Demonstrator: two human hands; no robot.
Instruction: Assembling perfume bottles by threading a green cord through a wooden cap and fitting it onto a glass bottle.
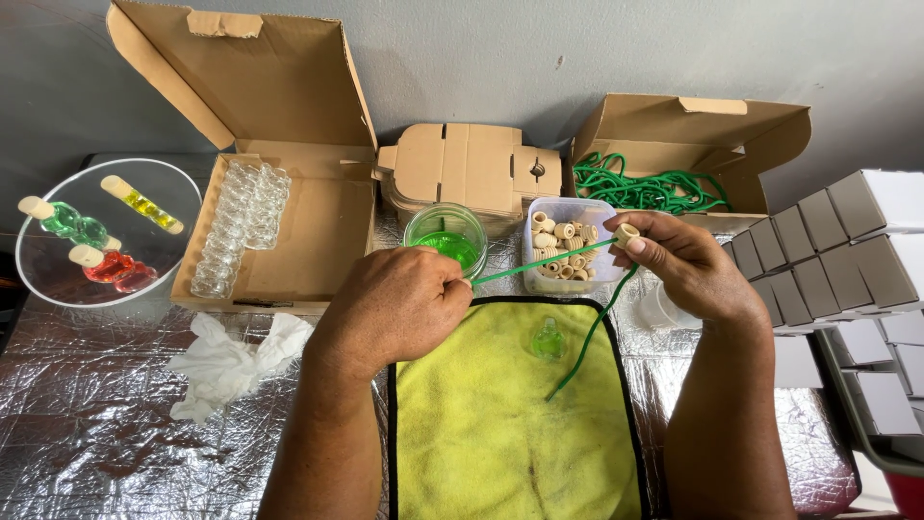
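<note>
Silver foil covers the table (115,404), and a yellow cloth (500,424) lies below both hands. Left hand (395,303) is closed, fingers pinching 1 end of a green cord (539,262). Right hand (688,265) pinches a small wooden bead (626,234) on this cord between thumb and fingertips; the loose cord end hangs down to the cloth. Just behind the fingers stand a glass jar (445,236) and a tub of beads (568,246).

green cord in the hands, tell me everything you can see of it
The green cord is thin, bright green and flexible. It runs taut from the left hand up to the right hand, whose fingers hold a small wooden bead at the cord. From there its free end hangs down in a curve onto the yellow cloth.
</note>
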